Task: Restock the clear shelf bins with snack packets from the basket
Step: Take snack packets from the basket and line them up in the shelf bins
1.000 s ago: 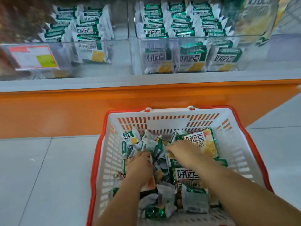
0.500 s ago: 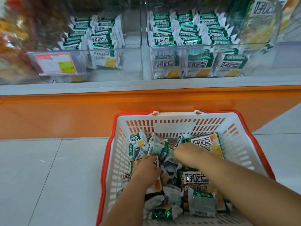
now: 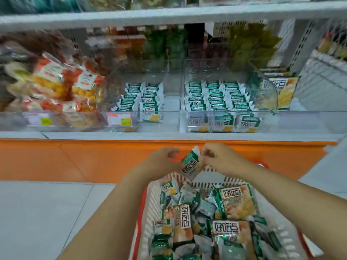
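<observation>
A small green-and-white snack packet (image 3: 190,163) hangs above the far rim of the white basket with a red rim (image 3: 150,207). My left hand (image 3: 159,163) and my right hand (image 3: 219,159) both pinch it, one on each side. The basket holds several more green-and-white packets (image 3: 232,203), small and large. On the shelf, the left clear bin (image 3: 142,117) holds two rows of the same packets and has free room at its right. The right clear bin (image 3: 221,119) holds three fuller rows.
An orange shelf base (image 3: 75,158) runs below the bins. Bags of orange-and-red snacks (image 3: 62,87) fill the bin at far left. A large packet (image 3: 281,91) leans at the right end. Grey tiled floor (image 3: 47,212) lies left of the basket. An upper shelf (image 3: 169,15) hangs above.
Both hands have risen out of the basket with one small packet between them. The view has tilted up, showing more of the shelf.
</observation>
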